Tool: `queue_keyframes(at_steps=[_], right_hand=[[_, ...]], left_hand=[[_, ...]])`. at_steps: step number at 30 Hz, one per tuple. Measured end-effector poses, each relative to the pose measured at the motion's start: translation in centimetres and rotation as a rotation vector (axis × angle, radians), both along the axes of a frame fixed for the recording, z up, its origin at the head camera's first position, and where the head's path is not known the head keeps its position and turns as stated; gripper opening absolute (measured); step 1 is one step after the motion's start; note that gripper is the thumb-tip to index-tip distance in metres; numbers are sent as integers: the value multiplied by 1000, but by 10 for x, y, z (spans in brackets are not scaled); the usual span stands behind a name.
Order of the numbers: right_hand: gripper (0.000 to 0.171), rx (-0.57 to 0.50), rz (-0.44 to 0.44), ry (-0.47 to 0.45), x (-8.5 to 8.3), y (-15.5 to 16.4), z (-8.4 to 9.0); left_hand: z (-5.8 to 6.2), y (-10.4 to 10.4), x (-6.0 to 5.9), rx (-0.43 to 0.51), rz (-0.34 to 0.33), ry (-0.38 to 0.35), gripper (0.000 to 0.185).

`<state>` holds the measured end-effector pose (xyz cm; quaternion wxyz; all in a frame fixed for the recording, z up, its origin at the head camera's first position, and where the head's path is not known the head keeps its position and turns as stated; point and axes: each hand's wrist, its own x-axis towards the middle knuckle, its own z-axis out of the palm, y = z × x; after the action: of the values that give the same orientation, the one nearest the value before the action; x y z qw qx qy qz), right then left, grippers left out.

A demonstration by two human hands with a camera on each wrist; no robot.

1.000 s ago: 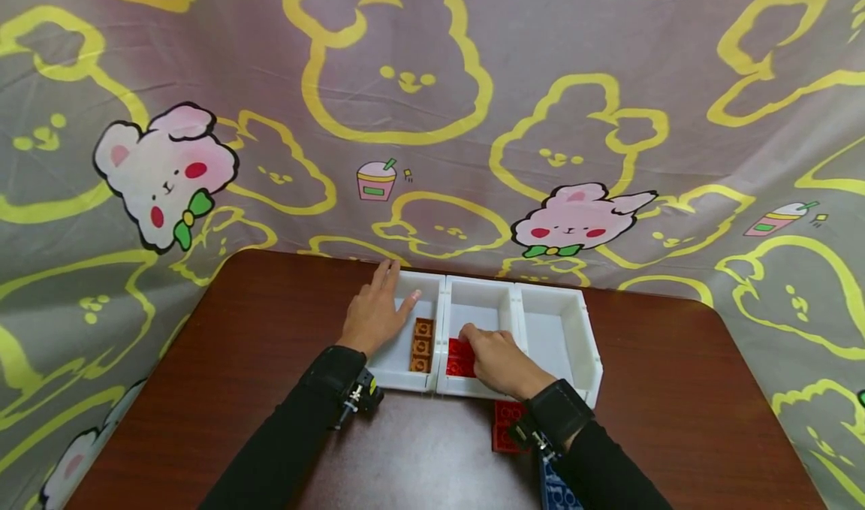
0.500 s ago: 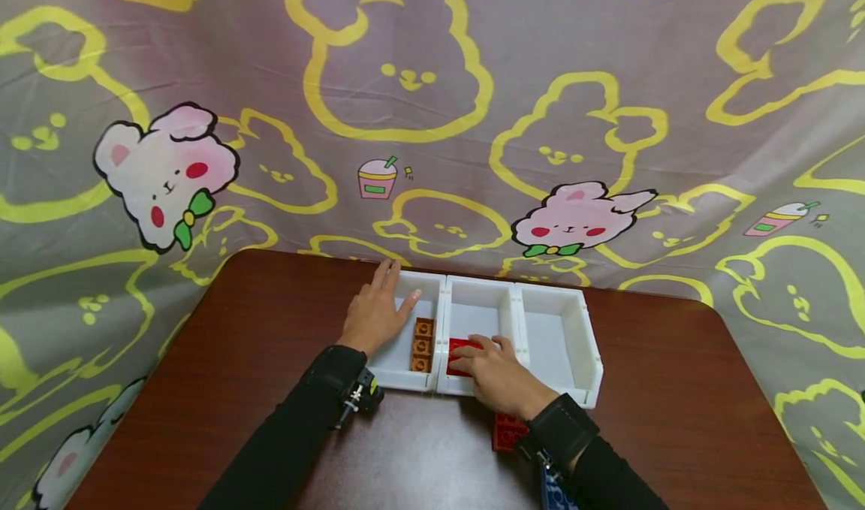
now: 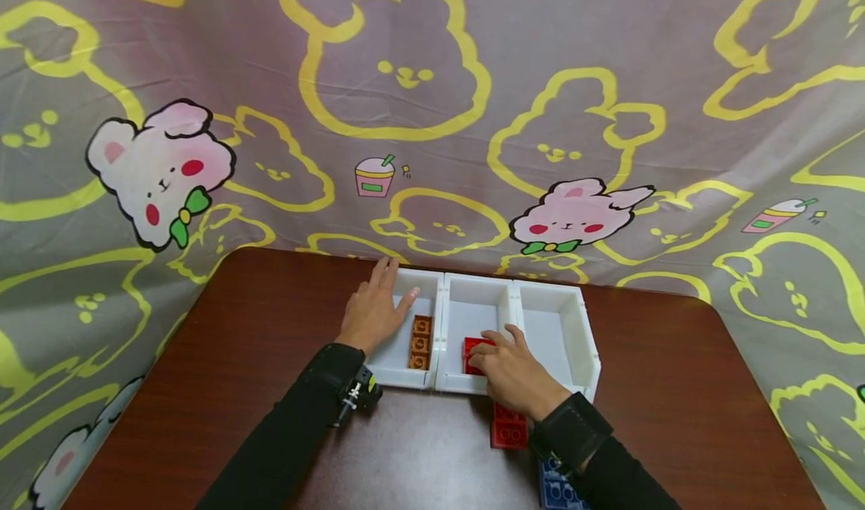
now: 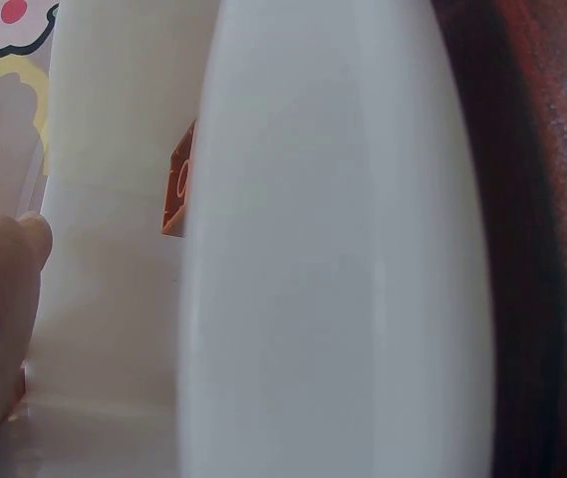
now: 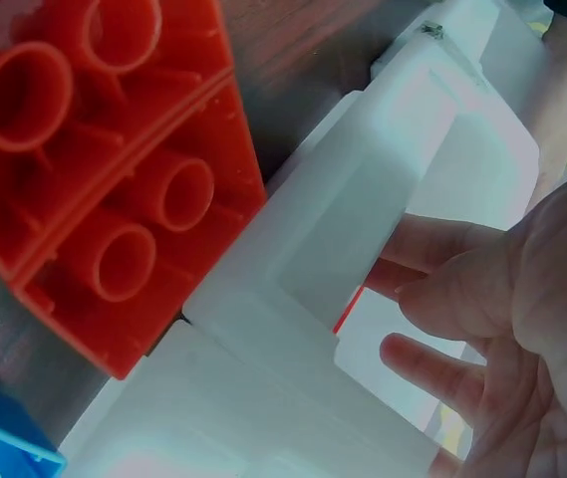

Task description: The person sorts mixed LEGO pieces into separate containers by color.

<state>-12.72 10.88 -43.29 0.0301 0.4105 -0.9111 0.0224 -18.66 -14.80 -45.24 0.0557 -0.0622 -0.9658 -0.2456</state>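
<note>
Three white bins point(image 3: 586, 348) stand side by side toward the counter's point(image 3: 236, 367) far edge. The left bin point(image 3: 390, 363) holds a row of orange bricks point(image 3: 420, 342), so that colour looks sorted. The left hand point(image 3: 370, 311) lies flat on this bin's left wall with its fingers spread, holding nothing; it seems only to steady the row.

The right hand point(image 3: 513, 367) reaches into the middle bin point(image 3: 451, 375), its fingertips resting on a red brick point(image 3: 475, 355) that lies on the bin's floor near the front wall. The fingers look relaxed more than curled; whether they pinch the brick I cannot tell for sure, but it appears already set down.

Outside the bins, another red brick point(image 3: 509, 426) sits on the counter just before the middle bin, partly under the right wrist; the right wrist view shows its hollow underside close up. A blue brick point(image 3: 556, 487) lies at the near edge. The right bin point(image 3: 556, 337) holds nothing that shows. So I judge the sorting partway done: orange placed, red begun, one red and the blue left.
</note>
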Motion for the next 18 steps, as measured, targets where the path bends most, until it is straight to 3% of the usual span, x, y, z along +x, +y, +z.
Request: queue_keyframes(at_steps=[8,12,18], right_hand=[[27,-56,-30,34,10,4,5],[27,-81,-153,42,30,8,16],[28,38,-397,-193,67,12,29]], left_hand=[[0,-1,0,-17,6,-7,75],[0,-1,-1,-14,6,-1,75],[0,-1,-1,-14,7,-16,76]])
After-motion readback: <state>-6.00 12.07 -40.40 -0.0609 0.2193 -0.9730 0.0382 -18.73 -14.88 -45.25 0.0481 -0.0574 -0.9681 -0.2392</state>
